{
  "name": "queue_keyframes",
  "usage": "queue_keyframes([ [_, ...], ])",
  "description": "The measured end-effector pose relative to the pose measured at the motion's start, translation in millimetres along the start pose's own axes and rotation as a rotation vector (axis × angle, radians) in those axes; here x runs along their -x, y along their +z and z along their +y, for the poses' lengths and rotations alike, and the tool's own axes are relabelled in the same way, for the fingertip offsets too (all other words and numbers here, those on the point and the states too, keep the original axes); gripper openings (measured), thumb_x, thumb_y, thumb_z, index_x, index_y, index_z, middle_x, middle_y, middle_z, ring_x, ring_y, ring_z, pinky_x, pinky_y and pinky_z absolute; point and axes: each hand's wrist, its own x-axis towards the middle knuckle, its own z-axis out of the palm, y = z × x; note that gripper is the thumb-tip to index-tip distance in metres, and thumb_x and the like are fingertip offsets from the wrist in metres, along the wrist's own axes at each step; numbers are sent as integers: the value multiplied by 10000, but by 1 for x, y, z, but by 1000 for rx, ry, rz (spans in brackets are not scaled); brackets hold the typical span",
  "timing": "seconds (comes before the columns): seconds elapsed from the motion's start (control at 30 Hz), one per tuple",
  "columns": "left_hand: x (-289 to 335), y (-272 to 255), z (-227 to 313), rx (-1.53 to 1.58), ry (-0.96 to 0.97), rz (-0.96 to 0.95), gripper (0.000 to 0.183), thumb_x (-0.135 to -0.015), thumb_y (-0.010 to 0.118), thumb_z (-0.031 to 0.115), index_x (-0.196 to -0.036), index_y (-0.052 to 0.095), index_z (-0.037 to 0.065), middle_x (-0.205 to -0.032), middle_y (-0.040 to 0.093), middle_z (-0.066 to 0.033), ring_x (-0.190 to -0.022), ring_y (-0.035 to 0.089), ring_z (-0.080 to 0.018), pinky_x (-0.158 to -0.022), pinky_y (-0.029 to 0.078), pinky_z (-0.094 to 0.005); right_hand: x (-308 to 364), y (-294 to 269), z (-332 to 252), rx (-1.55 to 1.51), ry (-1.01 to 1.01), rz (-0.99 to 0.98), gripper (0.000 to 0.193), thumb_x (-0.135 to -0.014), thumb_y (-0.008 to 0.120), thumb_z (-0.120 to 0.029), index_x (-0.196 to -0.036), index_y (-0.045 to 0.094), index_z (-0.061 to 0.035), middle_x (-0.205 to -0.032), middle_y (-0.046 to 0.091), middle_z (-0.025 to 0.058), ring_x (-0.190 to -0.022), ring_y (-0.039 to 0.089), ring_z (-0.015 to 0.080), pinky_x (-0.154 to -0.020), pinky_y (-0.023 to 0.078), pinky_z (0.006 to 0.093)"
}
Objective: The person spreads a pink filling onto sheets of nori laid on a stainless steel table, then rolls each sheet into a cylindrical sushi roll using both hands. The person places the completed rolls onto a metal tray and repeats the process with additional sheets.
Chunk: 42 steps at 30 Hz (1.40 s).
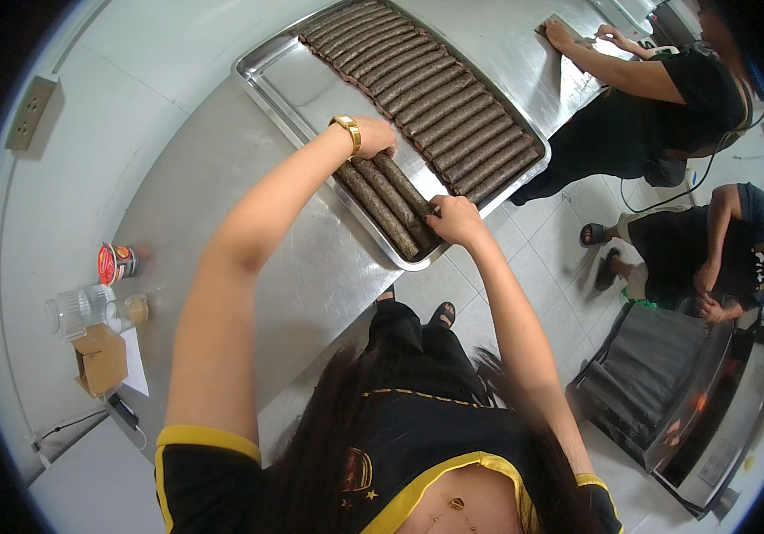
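Note:
A large metal tray (pixel 268 68) lies on the steel table, with a long row of dark, seaweed-wrapped rolls (pixel 453 111) packed side by side along its far right side. A shorter group of rolls (pixel 371 206) lies at the tray's near end. My left hand (pixel 375 136), below a gold watch, is curled over the upper end of the innermost roll (pixel 407 184) of this group. At its lower end, my right hand (pixel 455 219) grips the same roll with thumb and fingers. Some of my left fingers are hidden behind the hand.
On the steel table (pixel 195 169), a red cup (pixel 117 263), a clear ribbed container (pixel 79 310) and a brown carton (pixel 101 358) stand at the left. One co-worker's hands (pixel 562 36) work at the far right of the table. Another person stands by a dark machine (pixel 658 365).

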Motion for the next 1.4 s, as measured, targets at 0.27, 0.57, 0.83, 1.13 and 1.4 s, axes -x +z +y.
queue_keyframes([
  [0.27,0,-14,7,-56,-61,-88,374,-811,549,-3,-1102,681,191,-1098,658,-138,-988,634,-307,-835,510,-396,4,-19,-14,184,14,-120,333,-757,660,-242,-992,658,-6,-1019,643,239,-968,626,382,-844,512,429],
  [0.57,4,-3,13,-53,-111,2,342,-768,577,30,-1033,685,218,-986,683,-97,-953,638,-294,-848,500,-402,-9,11,14,-74,-175,81,266,-847,502,-199,-1002,674,-67,-960,643,245,-942,620,390,-867,477,459],
  [0.83,31,25,65,-190,113,244,415,-795,553,53,-1200,565,142,-1174,607,-59,-1132,557,-206,-1025,380,-462,71,1,10,-210,-376,423,318,-831,554,-76,-1144,590,-35,-1057,601,181,-967,588,379,-830,480,421],
  [1.13,147,71,239,416,201,-36,316,-790,568,58,-1103,583,96,-1047,561,-129,-924,593,-330,-802,495,-412,245,136,156,-252,-101,73,238,-851,564,-153,-1053,657,-67,-969,636,182,-931,612,366,-782,494,442],
  [1.4,98,165,314,-40,-17,-361,230,-796,584,131,-993,693,80,-971,682,-162,-895,666,-332,-730,543,-420,371,276,314,-217,242,49,301,-838,583,-295,-853,674,-8,-824,646,229,-801,624,400,-711,488,458],
])
